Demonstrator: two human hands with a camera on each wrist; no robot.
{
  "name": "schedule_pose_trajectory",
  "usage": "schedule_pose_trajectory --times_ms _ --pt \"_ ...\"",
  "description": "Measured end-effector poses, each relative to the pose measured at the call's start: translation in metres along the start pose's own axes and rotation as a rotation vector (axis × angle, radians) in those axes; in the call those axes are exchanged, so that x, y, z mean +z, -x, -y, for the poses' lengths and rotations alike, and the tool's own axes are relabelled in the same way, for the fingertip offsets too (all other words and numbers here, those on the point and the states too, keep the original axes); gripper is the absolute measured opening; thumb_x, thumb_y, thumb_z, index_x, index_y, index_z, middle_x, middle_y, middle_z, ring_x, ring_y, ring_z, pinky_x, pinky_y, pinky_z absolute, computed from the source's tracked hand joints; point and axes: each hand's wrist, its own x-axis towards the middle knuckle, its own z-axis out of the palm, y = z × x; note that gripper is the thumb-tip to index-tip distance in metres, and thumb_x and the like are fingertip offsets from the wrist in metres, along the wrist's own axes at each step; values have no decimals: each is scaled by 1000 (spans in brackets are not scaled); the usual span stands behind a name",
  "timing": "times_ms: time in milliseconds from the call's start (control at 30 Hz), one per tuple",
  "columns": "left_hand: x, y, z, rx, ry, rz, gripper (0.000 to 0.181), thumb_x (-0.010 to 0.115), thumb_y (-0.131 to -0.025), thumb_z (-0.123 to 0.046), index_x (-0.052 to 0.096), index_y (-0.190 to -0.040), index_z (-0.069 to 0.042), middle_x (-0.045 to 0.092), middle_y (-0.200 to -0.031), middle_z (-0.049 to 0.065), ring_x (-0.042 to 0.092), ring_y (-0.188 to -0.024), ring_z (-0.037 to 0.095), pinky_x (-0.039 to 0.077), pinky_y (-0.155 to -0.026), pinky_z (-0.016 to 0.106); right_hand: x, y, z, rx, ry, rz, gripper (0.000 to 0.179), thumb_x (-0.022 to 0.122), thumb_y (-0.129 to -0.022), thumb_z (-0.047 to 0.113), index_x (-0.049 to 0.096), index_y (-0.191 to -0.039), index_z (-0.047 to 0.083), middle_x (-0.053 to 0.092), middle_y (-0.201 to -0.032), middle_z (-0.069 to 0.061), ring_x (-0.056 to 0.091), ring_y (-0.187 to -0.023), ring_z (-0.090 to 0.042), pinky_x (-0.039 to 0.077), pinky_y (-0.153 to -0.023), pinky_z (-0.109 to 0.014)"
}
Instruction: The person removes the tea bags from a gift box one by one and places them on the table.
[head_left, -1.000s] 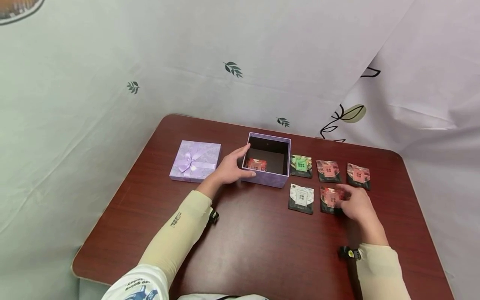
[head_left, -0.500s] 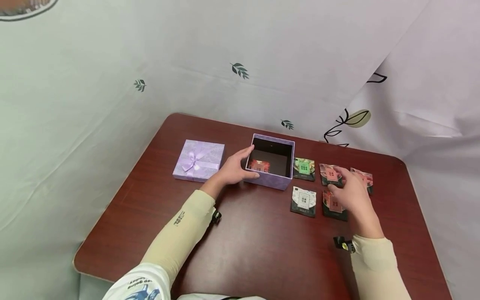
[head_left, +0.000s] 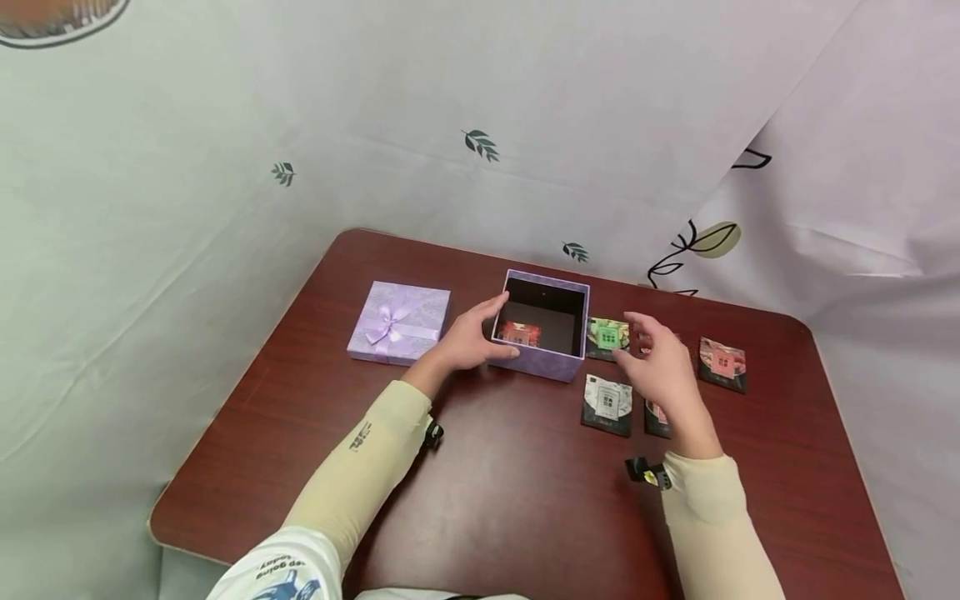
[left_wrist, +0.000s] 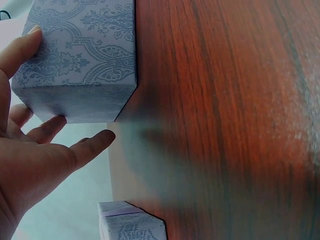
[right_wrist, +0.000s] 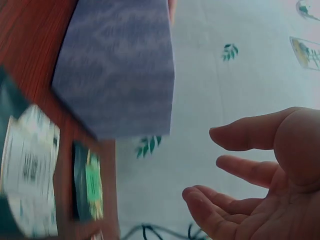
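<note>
My left hand (head_left: 467,336) holds the purple gift box (head_left: 543,367) at its near left corner, thumb along the front wall. Two fingertips touch the box's side in the left wrist view. Inside, near the front, lies a red sachet (head_left: 519,335). My right hand (head_left: 660,362) hovers over the sachets right of the box, fingers parted and holding nothing. Its fingertips reach toward the green sachet (head_left: 607,335). A white sachet (head_left: 607,404) lies in front of that one. The hand partly hides a red-and-black sachet (head_left: 656,418) and mostly covers another behind it.
The box lid (head_left: 398,323), tied with a purple bow, lies left of the box. One more red sachet (head_left: 722,364) sits at the far right. All rest on a dark red wooden table (head_left: 517,500), with a pale patterned cloth (head_left: 375,167) hanging behind.
My right hand has moved from the near red sachet up and left toward the green one, uncovering the far right sachet. The left hand stays on the box.
</note>
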Motion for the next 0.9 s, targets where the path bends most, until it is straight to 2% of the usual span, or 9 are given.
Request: schedule_pose_trajectory --times_ms 233,367,500,700,900 --pt "0 -1 1 12 -1 -1 102 89 -77 -32 30 -159 -21 32 -159 5 29 -144 21 28 -114 39 26 -13 23 -37 -82 33 57 70 -91 9 50 -145 7 52 -138 -24 59 -114 -43 54 -81 -56" --pt "0 -1 1 12 7 -2 102 89 -76 -32 31 -159 -21 32 -159 6 29 -144 22 28 -114 41 30 -18 32 -51 -85 22 58 71 -91 9 51 -145 9 53 -137 -22 59 -114 -42 54 -80 -54" --pt "-1 0 0 11 9 1 102 89 -76 -32 31 -159 -20 32 -160 5 28 -145 22 28 -114 41 33 -23 38 -60 -89 26 57 71 -91 9 51 -144 11 53 -138 -22 59 -115 -41 53 -84 -55" --pt "-1 -1 1 12 -1 0 101 89 -77 -32 31 -159 -19 32 -160 5 29 -144 21 28 -114 41 43 -30 43 -65 -117 75 56 71 -91 9 52 -143 9 52 -139 -22 57 -116 -38 52 -87 -53" --pt "0 -2 3 -1 -5 11 102 88 -77 -34 30 -159 -22 31 -160 4 29 -144 21 28 -113 41 52 -36 46 -60 -73 114 55 70 -91 12 52 -143 10 51 -140 -22 57 -117 -37 51 -88 -55"
